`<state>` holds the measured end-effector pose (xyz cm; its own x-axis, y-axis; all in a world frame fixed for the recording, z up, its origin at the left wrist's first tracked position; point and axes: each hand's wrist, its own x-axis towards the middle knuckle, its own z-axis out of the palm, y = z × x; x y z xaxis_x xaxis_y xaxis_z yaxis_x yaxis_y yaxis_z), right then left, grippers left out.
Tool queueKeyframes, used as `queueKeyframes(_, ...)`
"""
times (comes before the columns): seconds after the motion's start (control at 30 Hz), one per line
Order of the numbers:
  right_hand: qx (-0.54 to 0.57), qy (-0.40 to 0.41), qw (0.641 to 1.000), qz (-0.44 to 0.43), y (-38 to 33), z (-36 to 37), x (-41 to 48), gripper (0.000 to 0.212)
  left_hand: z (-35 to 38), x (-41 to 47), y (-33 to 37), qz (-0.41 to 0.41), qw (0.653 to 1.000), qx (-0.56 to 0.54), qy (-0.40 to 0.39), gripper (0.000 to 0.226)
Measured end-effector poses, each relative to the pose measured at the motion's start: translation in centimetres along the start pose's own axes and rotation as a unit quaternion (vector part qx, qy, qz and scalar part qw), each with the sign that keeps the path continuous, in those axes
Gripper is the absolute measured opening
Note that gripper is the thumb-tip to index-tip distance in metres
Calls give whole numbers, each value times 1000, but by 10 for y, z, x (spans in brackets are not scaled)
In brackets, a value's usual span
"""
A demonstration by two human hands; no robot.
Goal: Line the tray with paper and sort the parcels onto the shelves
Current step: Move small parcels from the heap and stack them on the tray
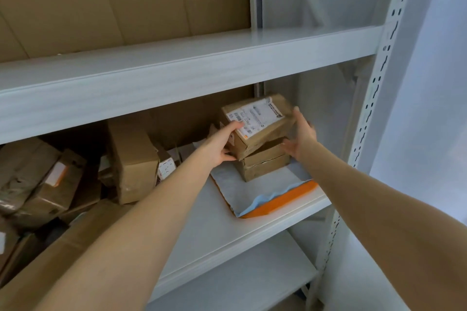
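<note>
Right of centre in the frame, the left hand point(222, 144) grips the near left corner of the top parcel point(255, 124), thumb on its label and fingers underneath. The right hand point(302, 139) lies open against the parcel's right side; it seems to touch, though blur hides the contact. The parcel sits tilted on a lower box point(265, 163) in the paper-lined orange tray point(285, 201). Jumbled cartons point(134, 159) crowd the shelf point(202, 225) at left.

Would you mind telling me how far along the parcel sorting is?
Done: the orange tray is lined with paper, one box on it. In hand: left hand and right hand are setting the labelled parcel on top. Left: the jumbled parcels alongside.
</note>
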<state>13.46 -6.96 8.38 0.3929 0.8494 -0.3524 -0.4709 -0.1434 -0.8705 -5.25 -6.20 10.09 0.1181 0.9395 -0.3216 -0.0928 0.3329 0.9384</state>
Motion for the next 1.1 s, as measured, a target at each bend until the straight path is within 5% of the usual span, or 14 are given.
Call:
queueKeyframes(0.13, -52, 12, 999, 6, 4, -14, 9, 47, 3, 8, -14, 27, 997, 67, -14, 84)
queueKeyframes(0.37, -60, 31, 997, -40, 13, -14, 34, 43, 1, 23, -14, 160, 966, 201, 30, 119)
queueKeyframes(0.5, -89, 32, 995, -42, 16, -9, 51, 47, -2, 30, -10, 182, 949, 253, 39, 120)
queueKeyframes(1.1, -183, -106, 973, -94, 0, 67, 156, 51, 7, 127, 20, 119, 970, 155, 142, 51)
